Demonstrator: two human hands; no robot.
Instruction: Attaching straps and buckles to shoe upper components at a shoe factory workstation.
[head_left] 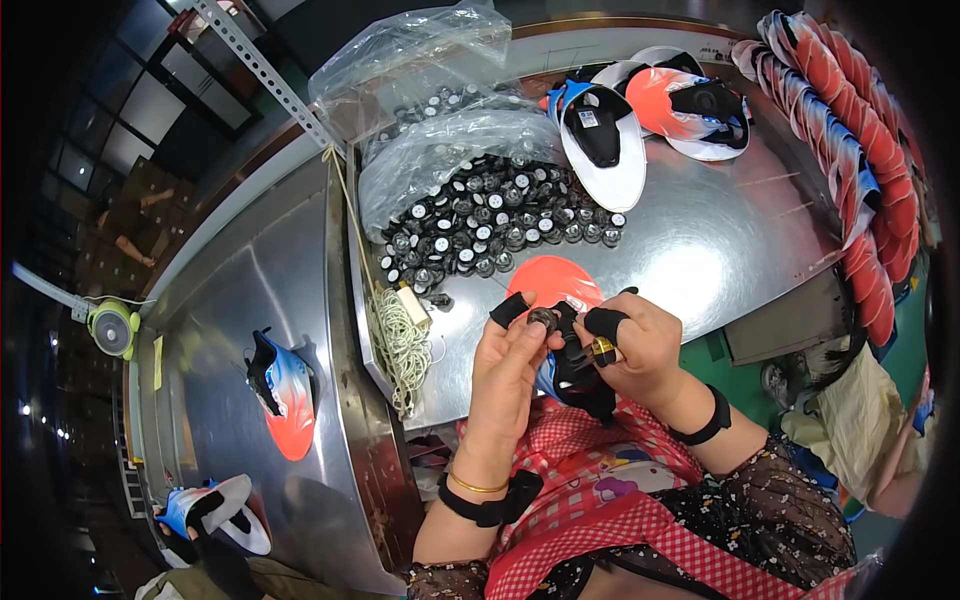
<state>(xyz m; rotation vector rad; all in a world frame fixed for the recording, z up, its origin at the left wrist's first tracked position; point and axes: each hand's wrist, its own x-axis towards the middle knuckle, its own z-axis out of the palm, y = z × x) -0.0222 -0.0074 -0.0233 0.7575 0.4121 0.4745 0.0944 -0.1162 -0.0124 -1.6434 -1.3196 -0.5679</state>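
Close in front of me is a shoe upper [552, 278] with an orange toe, blue side and black collar. My left hand [508, 360] pinches a dark round dial [542, 319] between thumb and fingers, right at the upper's black part. On the other side, my right hand [642, 345] is closed on the black collar of the upper. Black covers sit on some fingertips, and the right hand has a black-and-yellow band on a finger. What lies beneath the fingers is hidden.
A clear plastic bag [450, 140] spills many dark dials [500, 215] over the metal table [690, 225]. Finished-looking shoes [605, 140] lie behind, and stacked uppers [870, 170] stand at right. A coiled cord [400, 345] lies left. Another shoe [285, 395] rests on the side table; a person's gloved hand [215, 560] holds one nearby.
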